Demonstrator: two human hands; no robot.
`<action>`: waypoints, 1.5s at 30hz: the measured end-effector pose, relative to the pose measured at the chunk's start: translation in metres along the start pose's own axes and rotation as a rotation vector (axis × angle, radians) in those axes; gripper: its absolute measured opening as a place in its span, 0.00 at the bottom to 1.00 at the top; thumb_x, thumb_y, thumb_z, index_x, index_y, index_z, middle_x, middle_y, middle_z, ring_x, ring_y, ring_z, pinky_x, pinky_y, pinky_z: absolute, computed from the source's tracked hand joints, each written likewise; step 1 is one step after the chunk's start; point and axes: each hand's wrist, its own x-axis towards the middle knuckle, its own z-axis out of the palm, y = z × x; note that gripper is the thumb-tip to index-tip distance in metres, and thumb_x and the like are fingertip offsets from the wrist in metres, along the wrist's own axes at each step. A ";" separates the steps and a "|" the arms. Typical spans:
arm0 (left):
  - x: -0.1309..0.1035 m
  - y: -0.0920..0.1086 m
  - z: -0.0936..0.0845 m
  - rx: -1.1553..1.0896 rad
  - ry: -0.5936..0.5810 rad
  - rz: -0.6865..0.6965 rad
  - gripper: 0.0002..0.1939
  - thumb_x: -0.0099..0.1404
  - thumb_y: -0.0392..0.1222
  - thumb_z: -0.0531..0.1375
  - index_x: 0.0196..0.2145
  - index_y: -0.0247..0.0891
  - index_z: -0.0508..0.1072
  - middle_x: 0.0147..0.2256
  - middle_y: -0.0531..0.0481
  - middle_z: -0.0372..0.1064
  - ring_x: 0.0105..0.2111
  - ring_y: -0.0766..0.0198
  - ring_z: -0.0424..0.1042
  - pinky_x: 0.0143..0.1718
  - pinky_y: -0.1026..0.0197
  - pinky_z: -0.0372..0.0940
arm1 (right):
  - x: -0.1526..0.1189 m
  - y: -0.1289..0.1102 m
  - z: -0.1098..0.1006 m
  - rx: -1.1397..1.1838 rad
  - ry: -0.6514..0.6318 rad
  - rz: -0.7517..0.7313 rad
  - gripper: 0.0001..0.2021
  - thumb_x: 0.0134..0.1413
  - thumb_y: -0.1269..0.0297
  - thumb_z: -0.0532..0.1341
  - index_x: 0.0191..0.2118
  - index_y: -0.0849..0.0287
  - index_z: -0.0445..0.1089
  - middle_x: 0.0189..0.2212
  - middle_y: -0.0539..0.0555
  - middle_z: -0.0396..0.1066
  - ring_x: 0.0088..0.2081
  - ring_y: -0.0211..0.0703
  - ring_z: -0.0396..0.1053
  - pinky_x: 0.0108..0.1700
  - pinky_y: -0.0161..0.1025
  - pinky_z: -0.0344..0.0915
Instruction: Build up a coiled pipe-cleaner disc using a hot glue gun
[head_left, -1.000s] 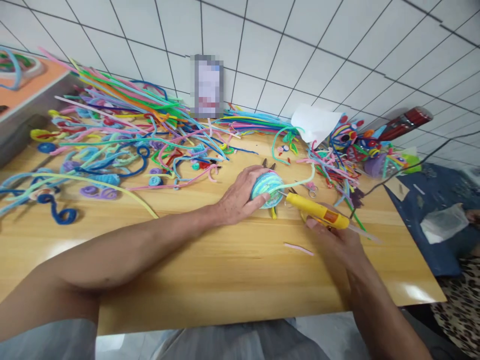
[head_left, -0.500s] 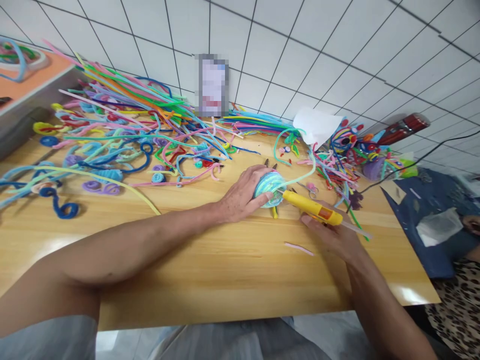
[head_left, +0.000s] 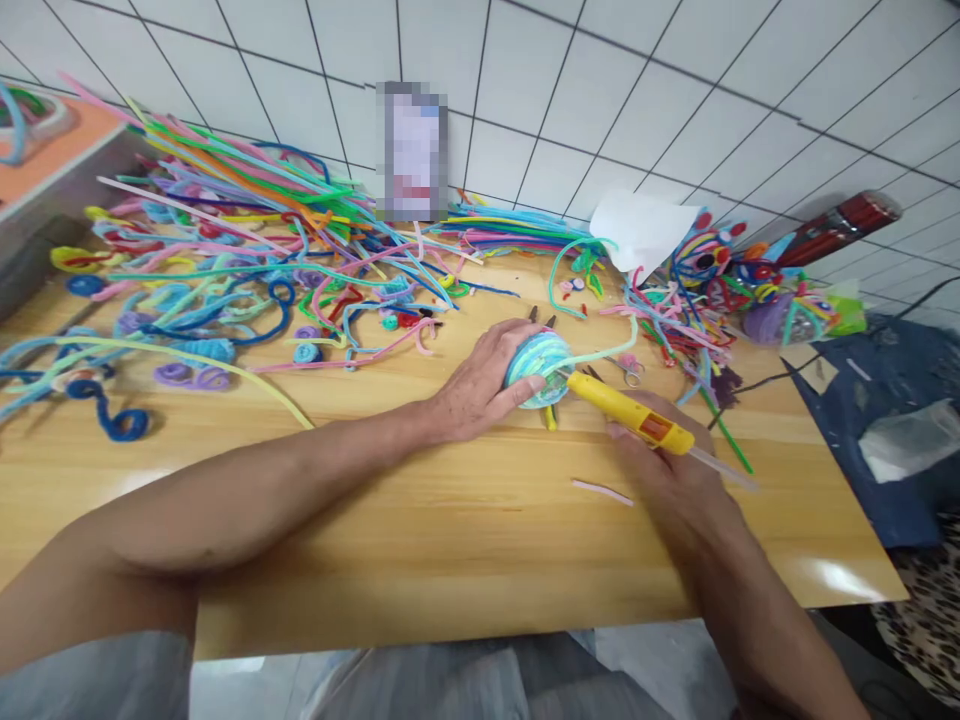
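My left hand (head_left: 491,385) is wrapped round the left side of a ball wound from blue and green pipe cleaners (head_left: 541,360), its thumb pressed on the near side. A loose pale green pipe cleaner end (head_left: 604,352) leads off the ball to the right. In my right hand (head_left: 660,475) is a yellow hot glue gun (head_left: 630,408), its nozzle at the ball's right side and a clear glue stick (head_left: 724,468) poking from its back. Pliers with yellow handles (head_left: 551,416) lie partly hidden beneath the ball. A short pink pipe cleaner piece (head_left: 602,491) lies nearer me.
Many coloured pipe cleaners (head_left: 225,250) cover the table's left and back. A phone-like blurred device (head_left: 414,150) leans on the tiled wall. Scissors (head_left: 630,372) lie behind the glue gun. A white sheet (head_left: 645,230), finished pipe cleaner figures (head_left: 709,260) and a red cylinder (head_left: 844,225) stand back right.
The view has shifted slightly, moving the right-hand things further right. Both hands keep their grips, and the glue gun's nozzle stays at the ball.
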 end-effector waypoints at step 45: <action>0.001 0.001 -0.002 -0.009 -0.012 -0.008 0.29 0.80 0.55 0.54 0.71 0.41 0.57 0.68 0.34 0.63 0.71 0.46 0.59 0.74 0.36 0.58 | -0.002 0.004 0.004 -0.042 -0.020 -0.088 0.04 0.70 0.60 0.62 0.46 0.49 0.73 0.40 0.52 0.79 0.41 0.49 0.78 0.45 0.44 0.74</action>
